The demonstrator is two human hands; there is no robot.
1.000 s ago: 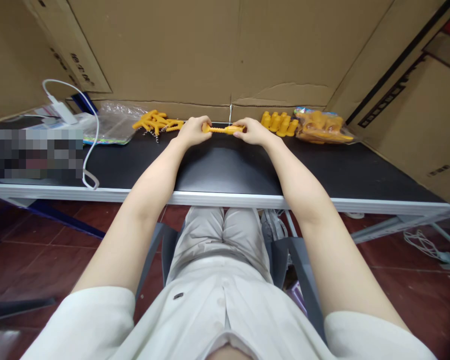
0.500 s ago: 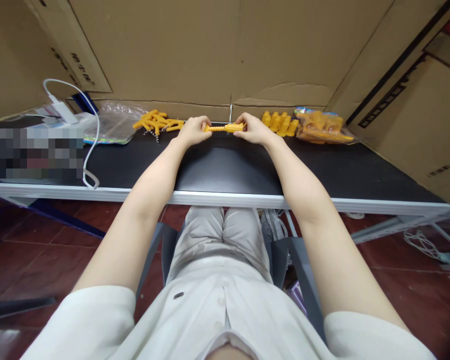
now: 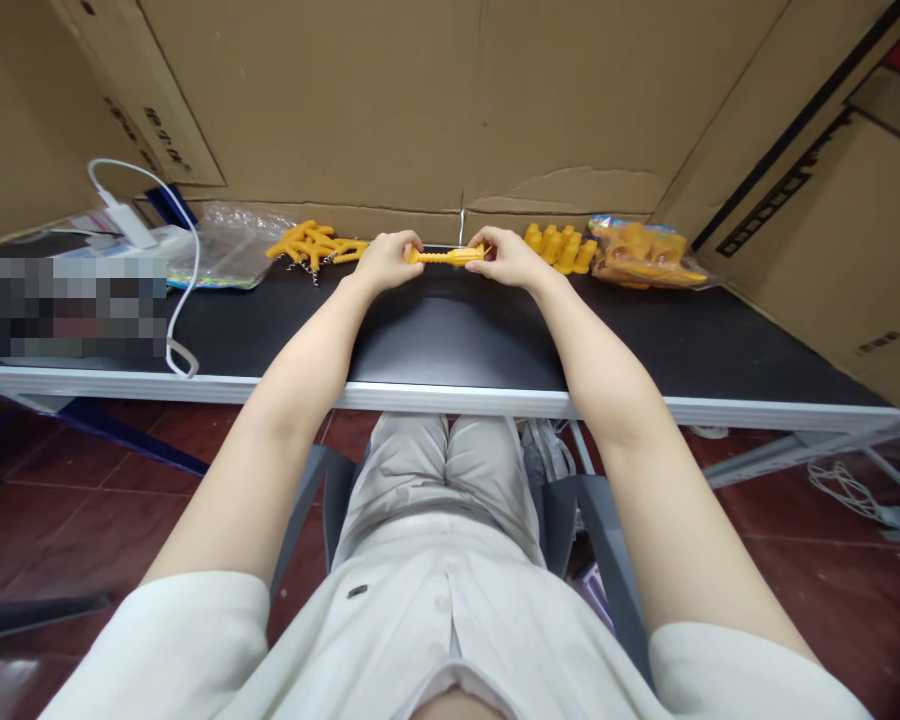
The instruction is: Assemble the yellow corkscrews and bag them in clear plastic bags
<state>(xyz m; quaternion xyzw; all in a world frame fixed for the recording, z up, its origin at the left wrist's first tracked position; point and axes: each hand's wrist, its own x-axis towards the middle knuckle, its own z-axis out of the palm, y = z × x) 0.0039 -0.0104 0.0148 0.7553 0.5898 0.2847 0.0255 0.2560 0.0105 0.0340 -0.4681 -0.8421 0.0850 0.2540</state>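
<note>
My left hand (image 3: 387, 260) is closed in a pinch on the left end of a yellow piece with a ribbed shaft (image 3: 429, 257). Across from it, my right hand (image 3: 507, 258) pinches a yellow plastic sleeve (image 3: 466, 255), its fingers partly covering it. Shaft and sleeve lie in one line above the table and meet end to end; how far one sits inside the other I cannot tell. Left of my left hand lies a pile of yellow branched pieces (image 3: 307, 240), some with metal spirals. Several yellow stepped cylinders (image 3: 562, 247) stand beyond my right hand.
A plastic bag of yellow parts (image 3: 641, 252) lies at the right on the black table (image 3: 450, 335). A clear plastic bag (image 3: 232, 245) is at the left, beside a white cable (image 3: 187, 310) that hangs to the front edge. Cardboard (image 3: 360, 100) walls the back.
The sleeve has moved slightly left and turned, and the dark gap between it and the ribbed shaft has closed. Both hands have stayed almost in place.
</note>
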